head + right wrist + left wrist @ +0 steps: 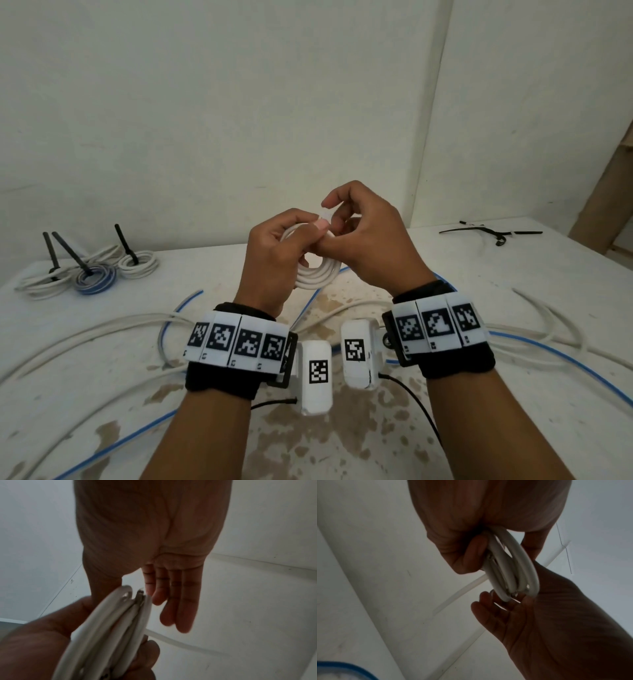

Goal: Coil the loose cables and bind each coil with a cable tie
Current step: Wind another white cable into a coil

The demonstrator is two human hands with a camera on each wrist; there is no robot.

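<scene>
Stained white table (pixel 342 428), seemingly plaster walls.

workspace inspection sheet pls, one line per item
surface: white table, brown stains near the front.
job's things: white coil held up, no tie seen on it; three tied coils back left; spare ties back right.
clutter: nothing seen.
grippers: left hand grips the coil; right hand fingers its top.
cables: loose white and blue cables across the table.
surroundings: white walls.
</scene>
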